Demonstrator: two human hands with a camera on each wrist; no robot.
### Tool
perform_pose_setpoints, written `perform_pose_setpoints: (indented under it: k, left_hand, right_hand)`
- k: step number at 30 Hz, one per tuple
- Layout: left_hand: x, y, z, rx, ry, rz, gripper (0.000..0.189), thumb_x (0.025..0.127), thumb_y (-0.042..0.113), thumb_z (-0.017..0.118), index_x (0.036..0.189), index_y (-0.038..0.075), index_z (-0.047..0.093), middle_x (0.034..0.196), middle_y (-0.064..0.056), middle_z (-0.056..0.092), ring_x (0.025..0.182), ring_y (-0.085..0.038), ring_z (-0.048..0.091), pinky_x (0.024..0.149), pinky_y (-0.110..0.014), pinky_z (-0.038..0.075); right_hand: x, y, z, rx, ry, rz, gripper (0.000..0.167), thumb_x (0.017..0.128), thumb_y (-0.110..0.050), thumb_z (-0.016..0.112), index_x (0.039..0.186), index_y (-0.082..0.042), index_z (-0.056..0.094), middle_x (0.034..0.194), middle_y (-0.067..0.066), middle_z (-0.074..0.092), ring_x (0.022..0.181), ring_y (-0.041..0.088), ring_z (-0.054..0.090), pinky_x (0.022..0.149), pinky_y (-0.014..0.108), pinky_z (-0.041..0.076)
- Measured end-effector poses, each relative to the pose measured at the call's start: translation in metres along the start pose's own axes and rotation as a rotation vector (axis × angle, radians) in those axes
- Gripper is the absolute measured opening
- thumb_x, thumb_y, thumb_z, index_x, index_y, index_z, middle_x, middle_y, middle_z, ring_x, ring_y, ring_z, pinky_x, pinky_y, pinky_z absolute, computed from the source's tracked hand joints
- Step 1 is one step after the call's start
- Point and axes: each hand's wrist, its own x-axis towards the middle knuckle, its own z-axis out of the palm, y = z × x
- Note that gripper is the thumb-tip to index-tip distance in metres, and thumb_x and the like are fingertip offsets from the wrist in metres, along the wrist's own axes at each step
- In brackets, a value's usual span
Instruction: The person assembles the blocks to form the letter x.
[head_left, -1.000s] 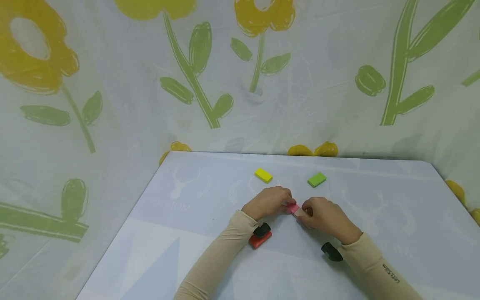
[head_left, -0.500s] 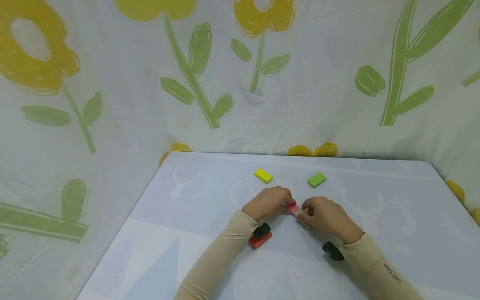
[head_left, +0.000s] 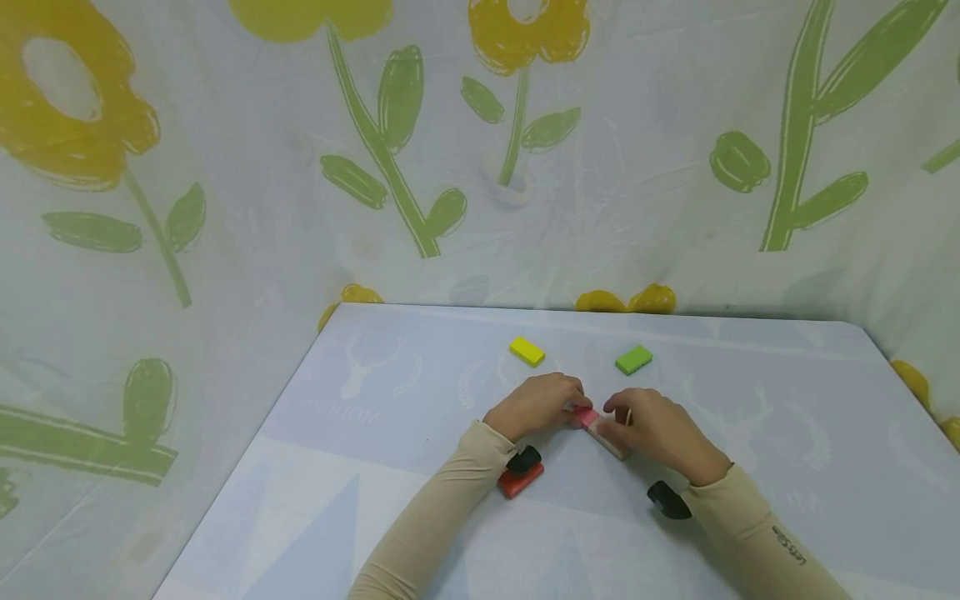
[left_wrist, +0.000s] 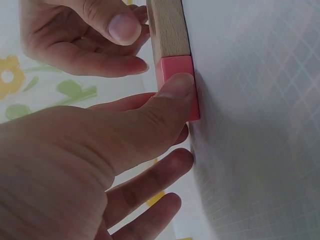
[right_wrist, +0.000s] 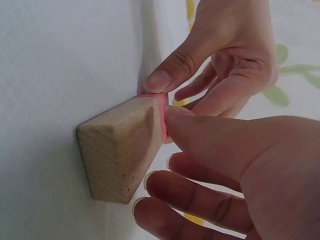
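My left hand [head_left: 542, 406] pinches a small pink block [left_wrist: 174, 67] between thumb and fingers, low on the tabletop. End to end with it, touching, lies a plain wooden block [right_wrist: 122, 145], bare wood on its visible faces. Over the wooden block hovers my right hand [head_left: 660, 429], thumb and fingers parted and loosely bent, gripping nothing that shows. In the right wrist view its thumb tip overlaps the pink end; whether it touches cannot be told. A red block [head_left: 521, 481] lies partly under my left wrist.
Farther back on the white-blue patterned table [head_left: 420, 375] lie a yellow block [head_left: 527, 351] and a green block [head_left: 633, 360]. A flower-printed curtain [head_left: 645, 192] stands behind the table. Dark wrist cameras hang under both wrists.
My right hand has risen slightly and its fingers have spread from the wooden block, which shows more now. My left hand and the pink block have stayed in place.
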Motion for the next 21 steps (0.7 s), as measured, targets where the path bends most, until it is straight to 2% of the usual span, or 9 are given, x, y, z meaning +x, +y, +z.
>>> perform_pose_setpoints:
  k: [9,21]
  left_hand:
    - [0.0008,-0.0008,0.0015,0.002,0.005,-0.002,0.032,0.092,0.024,0.079,0.124,0.02,0.077,0.113,0.007,0.076,0.101,-0.007,0.066,0.094,-0.015,0.053]
    - [0.0005,-0.0011,0.002,0.023,0.019,0.023,0.03,0.093,0.024,0.078,0.122,0.018,0.078,0.112,0.006,0.075,0.1,-0.008,0.066,0.092,-0.015,0.053]
  right_hand:
    - [0.0002,0.0012,-0.002,0.009,0.049,-0.053,0.024,0.092,-0.017,0.075,0.112,-0.003,0.075,0.081,-0.001,0.066,0.073,0.013,0.056,0.064,0.028,0.048]
    - [0.0013,0.0066,-0.0022,0.009,0.09,-0.119,0.02,0.092,-0.013,0.075,0.109,-0.003,0.076,0.08,-0.003,0.065,0.074,0.011,0.055,0.065,0.026,0.048]
